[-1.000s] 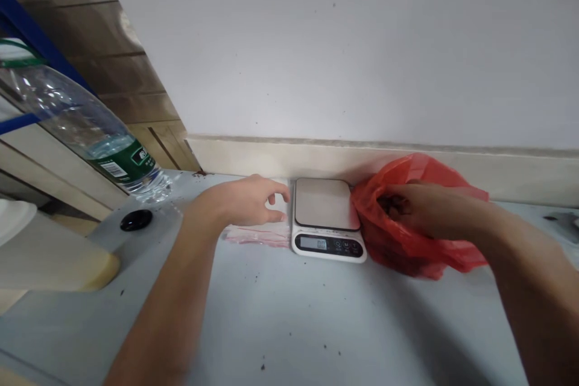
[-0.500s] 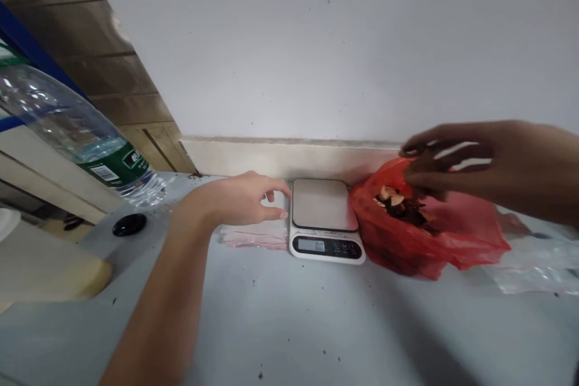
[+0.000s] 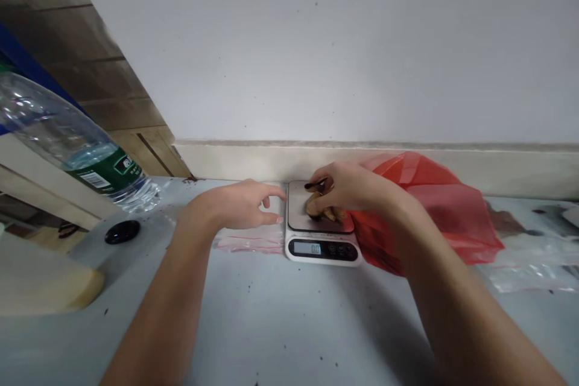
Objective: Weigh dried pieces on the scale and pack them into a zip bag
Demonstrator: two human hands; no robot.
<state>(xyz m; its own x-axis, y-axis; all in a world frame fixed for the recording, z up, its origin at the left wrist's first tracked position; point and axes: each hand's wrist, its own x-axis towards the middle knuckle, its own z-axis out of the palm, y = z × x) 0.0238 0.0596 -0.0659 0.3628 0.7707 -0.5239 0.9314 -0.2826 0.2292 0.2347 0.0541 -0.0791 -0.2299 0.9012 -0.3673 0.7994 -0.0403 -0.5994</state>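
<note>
A white kitchen scale (image 3: 296, 208) stands against the wall, its display (image 3: 307, 248) reading 0.0. Over its metal plate, my right hand (image 3: 346, 190) grips several brown and dark dried pieces (image 3: 322, 208), whose exact kind I cannot make out. Whether they touch the plate is unclear. My left hand (image 3: 242, 205) is at the scale's left edge, thumb and fingers apart, holding nothing. Beneath it lie clear zip bags (image 3: 253, 242). A red plastic bag (image 3: 446, 211) sits right of the scale, partly behind my right forearm, with its contents hidden.
A large water bottle (image 3: 85, 145) with a green label stands at the left, near a black oval object (image 3: 122, 232) and a pale container (image 3: 49, 277). More clear bags (image 3: 529, 265) lie at the right. Dark crumbs dot the grey table (image 3: 280, 313); a wall rises behind.
My right hand has moved left from above the red bag's opening to the scale, carrying dried pieces. My left hand has kept its place beside the scale. The display still shows 0.0.
</note>
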